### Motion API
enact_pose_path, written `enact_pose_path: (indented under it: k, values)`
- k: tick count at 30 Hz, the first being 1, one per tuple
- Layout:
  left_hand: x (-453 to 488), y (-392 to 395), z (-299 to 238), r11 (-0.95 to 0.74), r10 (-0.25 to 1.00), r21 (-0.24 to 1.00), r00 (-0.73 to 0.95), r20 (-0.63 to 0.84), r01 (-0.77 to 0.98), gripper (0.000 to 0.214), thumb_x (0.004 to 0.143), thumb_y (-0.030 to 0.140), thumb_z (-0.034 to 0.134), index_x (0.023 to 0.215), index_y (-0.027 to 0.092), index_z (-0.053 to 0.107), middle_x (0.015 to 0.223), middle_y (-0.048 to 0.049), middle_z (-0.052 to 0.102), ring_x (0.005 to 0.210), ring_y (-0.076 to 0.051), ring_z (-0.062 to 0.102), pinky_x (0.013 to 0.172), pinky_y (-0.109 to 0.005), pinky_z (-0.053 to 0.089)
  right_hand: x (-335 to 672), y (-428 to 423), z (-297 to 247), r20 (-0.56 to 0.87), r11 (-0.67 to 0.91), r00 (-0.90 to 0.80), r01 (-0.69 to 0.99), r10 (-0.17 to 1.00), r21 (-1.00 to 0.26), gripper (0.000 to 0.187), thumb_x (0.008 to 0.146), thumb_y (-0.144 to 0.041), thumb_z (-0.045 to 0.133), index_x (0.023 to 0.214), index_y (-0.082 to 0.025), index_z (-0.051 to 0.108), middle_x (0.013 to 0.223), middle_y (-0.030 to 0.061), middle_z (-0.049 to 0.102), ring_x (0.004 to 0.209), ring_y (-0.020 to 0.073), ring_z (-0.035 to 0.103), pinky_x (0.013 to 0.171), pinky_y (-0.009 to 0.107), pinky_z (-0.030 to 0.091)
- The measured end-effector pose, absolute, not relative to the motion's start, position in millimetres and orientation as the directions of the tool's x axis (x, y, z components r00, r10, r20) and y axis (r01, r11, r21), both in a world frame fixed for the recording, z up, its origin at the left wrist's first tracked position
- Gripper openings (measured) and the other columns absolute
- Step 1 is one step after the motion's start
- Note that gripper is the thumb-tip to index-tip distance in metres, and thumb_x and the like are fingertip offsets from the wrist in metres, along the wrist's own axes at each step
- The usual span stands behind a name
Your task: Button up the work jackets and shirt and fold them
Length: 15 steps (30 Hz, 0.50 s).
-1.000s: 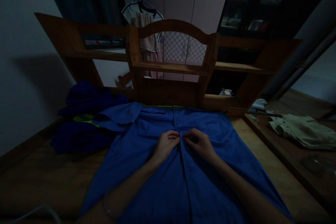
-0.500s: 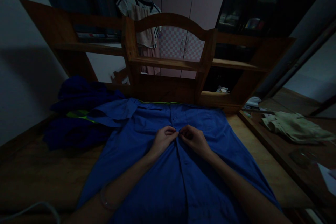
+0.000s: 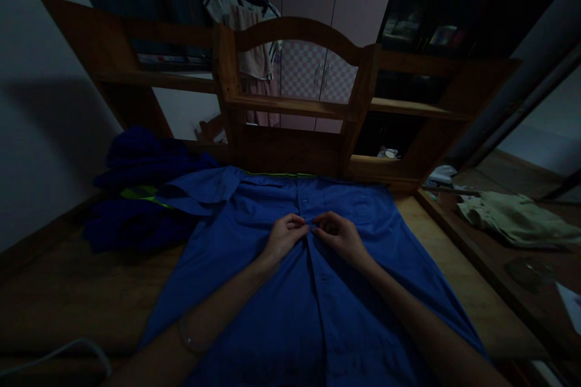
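A blue button-up shirt (image 3: 263, 314) lies spread on the wooden table, its front placket running down the middle. My left hand (image 3: 284, 239) pinches the placket edge between thumb and fingers. Just beside it, my right hand (image 3: 341, 239) pinches the same placket from the other side, the fingertips almost meeting. Whatever small button sits between the fingertips is hidden by them. Above the hands one shirt button (image 3: 304, 201) shows, and another lies below them on the placket. One sleeve (image 3: 200, 190) stretches left toward a dark blue pile.
Dark blue clothing (image 3: 140, 217) with a yellow-green band is heaped at the left. A wooden shelf frame (image 3: 290, 148) stands along the back. Folded khaki cloth (image 3: 517, 217) rests on the right-hand surface near a glass dish (image 3: 529, 271). A white cable (image 3: 68, 347) curves at lower left.
Both hands stay at the same spot on the placket, with the right fingers shifting slightly. The whole view has moved a little.
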<state>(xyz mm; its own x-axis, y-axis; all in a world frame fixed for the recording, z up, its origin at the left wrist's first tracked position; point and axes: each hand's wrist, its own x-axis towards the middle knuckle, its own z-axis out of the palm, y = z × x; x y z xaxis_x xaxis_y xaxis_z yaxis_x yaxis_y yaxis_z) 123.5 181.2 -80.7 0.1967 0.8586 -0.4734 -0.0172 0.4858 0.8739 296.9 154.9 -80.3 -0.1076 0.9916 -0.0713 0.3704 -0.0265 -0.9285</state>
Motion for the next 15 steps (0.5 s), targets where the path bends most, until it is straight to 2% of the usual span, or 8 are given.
enact_pose_path:
  k: [3, 6, 11, 15]
  values:
    - [123.3, 182.0, -79.4, 0.543, 0.825, 0.839, 0.209, -0.525, -0.041, 0.030, 0.064, 0.020, 0.075, 0.090, 0.013, 0.063, 0.074, -0.0026, 0.067, 0.065, -0.012, 0.062, 0.062, -0.022, 0.046, 296.8, 154.2, -80.7, -0.080, -0.029, -0.117, 0.381, 0.990, -0.924, 0.024, 0.081, -0.036, 0.064, 0.097, -0.018, 0.064, 0.077, 0.0006, 0.063, 0.064, 0.0117, 0.058, 0.056, 0.021, 0.044]
    - [123.3, 183.1, -78.1, 0.558, 0.815, 0.830, 0.196, -0.546, -0.008, 0.030, 0.063, 0.017, 0.076, 0.090, 0.012, 0.065, 0.076, -0.0037, 0.068, 0.065, -0.013, 0.062, 0.063, -0.023, 0.047, 296.3, 152.9, -79.2, -0.065, -0.009, -0.128, 0.401, 0.990, -0.916, 0.022, 0.081, -0.035, 0.064, 0.096, -0.019, 0.064, 0.076, 0.0000, 0.063, 0.064, 0.0114, 0.058, 0.055, 0.020, 0.043]
    - [123.1, 184.5, -79.4, 0.533, 0.823, 0.846, 0.218, -0.525, 0.026, 0.022, 0.064, 0.013, 0.073, 0.086, 0.013, 0.066, 0.076, -0.0028, 0.068, 0.070, -0.013, 0.062, 0.067, -0.022, 0.047, 295.5, 150.9, -73.5, -0.008, 0.054, -0.132, 0.459, 0.991, -0.887, 0.017, 0.081, -0.032, 0.063, 0.093, -0.020, 0.063, 0.075, -0.0005, 0.063, 0.064, 0.0119, 0.058, 0.057, 0.022, 0.044]
    - [122.3, 184.8, -81.8, 0.528, 0.812, 0.849, 0.273, -0.515, 0.031, 0.024, 0.066, 0.017, 0.074, 0.088, 0.013, 0.067, 0.082, -0.0048, 0.069, 0.075, -0.014, 0.063, 0.073, -0.025, 0.048, 294.7, 150.6, -68.8, 0.013, 0.074, -0.123, 0.502, 0.992, -0.862, 0.012, 0.084, -0.028, 0.059, 0.091, -0.020, 0.063, 0.079, 0.0010, 0.066, 0.068, 0.0132, 0.060, 0.062, 0.023, 0.045]
